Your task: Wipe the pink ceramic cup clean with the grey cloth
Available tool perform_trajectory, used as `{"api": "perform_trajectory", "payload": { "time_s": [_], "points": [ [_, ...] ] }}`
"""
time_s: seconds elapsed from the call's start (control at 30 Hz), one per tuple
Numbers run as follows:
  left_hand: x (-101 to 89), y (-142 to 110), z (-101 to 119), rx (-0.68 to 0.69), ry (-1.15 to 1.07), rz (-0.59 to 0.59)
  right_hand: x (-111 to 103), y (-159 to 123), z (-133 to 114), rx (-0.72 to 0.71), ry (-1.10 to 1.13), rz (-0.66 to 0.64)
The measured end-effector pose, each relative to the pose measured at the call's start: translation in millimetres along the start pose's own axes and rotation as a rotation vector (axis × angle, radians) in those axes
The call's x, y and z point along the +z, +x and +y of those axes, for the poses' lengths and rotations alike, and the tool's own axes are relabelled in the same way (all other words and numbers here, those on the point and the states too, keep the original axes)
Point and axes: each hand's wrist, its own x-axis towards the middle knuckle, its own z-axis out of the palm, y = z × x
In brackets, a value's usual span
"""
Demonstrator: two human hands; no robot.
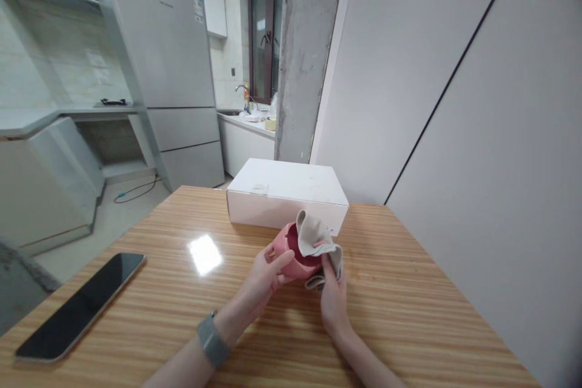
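My left hand (268, 273) grips a small pink cup (295, 257) by its side, just above the wooden table (182, 315). The cup is tilted with its mouth facing up and toward me. My right hand (331, 294) pinches a beige cloth (313, 236) that is draped over the cup's right rim and partly pushed inside it. A grey band sits on my left wrist (213, 339).
A white flat box (286, 194) lies on the table just behind the cup. A dark phone (82, 306) lies face up near the table's left edge. A white wall runs close along the right. A fridge (168, 73) and kitchen counters stand beyond.
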Motion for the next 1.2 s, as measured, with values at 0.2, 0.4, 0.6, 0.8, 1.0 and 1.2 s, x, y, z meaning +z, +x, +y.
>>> {"api": "perform_trajectory", "payload": {
  "time_s": [0.2, 0.4, 0.6, 0.8, 1.0, 1.2],
  "points": [
    [-10.2, 3, -4, 0.287, 0.387, 0.065, 1, 5, 8, 0.086, 0.099, 0.055],
    [-11.4, -5, 2, 0.458, 0.762, -0.035, -7, 24, -3, 0.231, 0.293, 0.044],
    [-2.5, -13, 19, 0.341, 0.497, 0.009, -8, 28, -28, 0.444, 0.364, -0.078],
    [-4.1, -10, 17, 0.042, -0.091, -0.046, -3, 15, -29, 0.5, 0.416, -0.179],
    [9.4, -14, 14, -0.101, -0.218, 0.037, 7, -4, -25, 0.539, 0.389, -0.26],
    [3.3, -5, 6, 0.03, -0.019, 0.128, 8, -3, -20, 0.461, 0.429, -0.247]
  ]
}}
